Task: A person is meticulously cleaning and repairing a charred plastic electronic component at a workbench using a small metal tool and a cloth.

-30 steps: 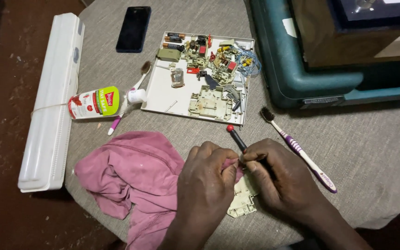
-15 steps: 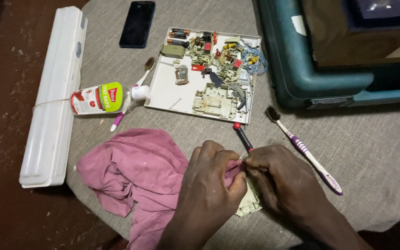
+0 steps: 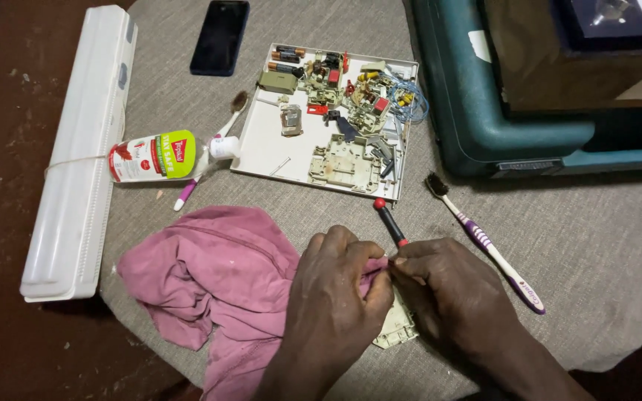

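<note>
My left hand (image 3: pixel 339 293) grips a fold of the pink cloth (image 3: pixel 209 275) and presses it against a small beige plastic part (image 3: pixel 397 328) that shows under both hands. My right hand (image 3: pixel 451 289) pinches the same spot from the right, fingertips meeting the left hand's. A black screwdriver with a red tip (image 3: pixel 389 220) lies on the grey surface just above my hands, its lower end hidden under my right fingers. The piece between the fingertips is mostly hidden.
A white tray (image 3: pixel 261 152) holds several small electrical parts. A purple toothbrush (image 3: pixel 488 249) lies right of my hands, a tube (image 3: pixel 154 156) and second toothbrush (image 3: pixel 209 160) to the left. A black phone (image 3: pixel 219 37), long white housing (image 3: pixel 76 148) and teal box (image 3: pixel 477 96) surround them.
My hands stay together on the cloth and part, with small finger shifts. The view has drifted slightly.
</note>
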